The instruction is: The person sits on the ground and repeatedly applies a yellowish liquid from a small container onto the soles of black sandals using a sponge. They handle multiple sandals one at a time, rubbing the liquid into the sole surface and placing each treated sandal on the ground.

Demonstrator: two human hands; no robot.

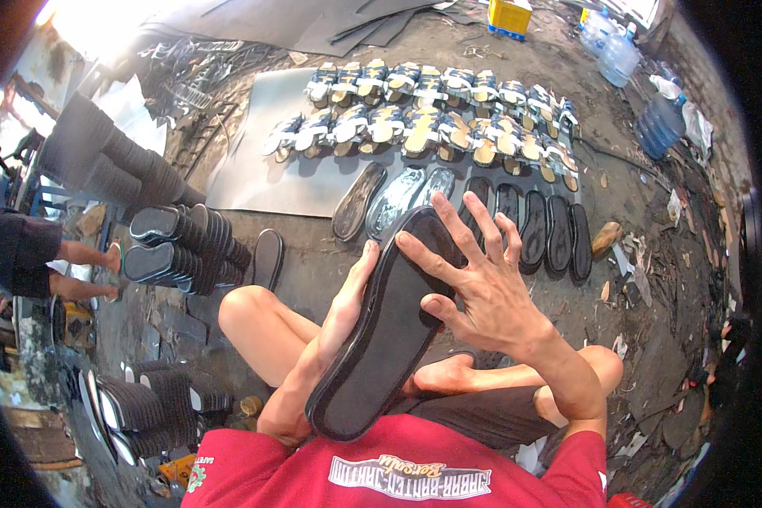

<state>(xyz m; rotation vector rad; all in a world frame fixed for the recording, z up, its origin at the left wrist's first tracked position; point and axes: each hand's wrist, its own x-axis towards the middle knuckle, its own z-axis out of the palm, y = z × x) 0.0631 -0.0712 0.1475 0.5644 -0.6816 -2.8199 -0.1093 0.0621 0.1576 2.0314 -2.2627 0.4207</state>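
A black shoe sole [368, 360] is tilted in front of my chest, its toe end up and away from me. My left hand [351, 288] grips it along the left edge, fingers mostly hidden beneath. Over its upper right side my right hand [495, 292] is spread, with the index fingertip and thumb at the sole's dark surface. Just beyond lies a row of soles on the ground, among them a shiny wet-looking sole [395, 201] and a black sole [533, 230]. Behind these stand two rows of sandals with pale insoles [421, 131].
A grey sheet [250, 182] lies under the sandals. Stacked soles [178, 245] stand at the left, with more stacked soles [140, 411] at lower left. A single sole [268, 258] lies near my left knee. Water jugs [620, 57] and a yellow crate [509, 17] are far right. Another person's legs [85, 262] show at left.
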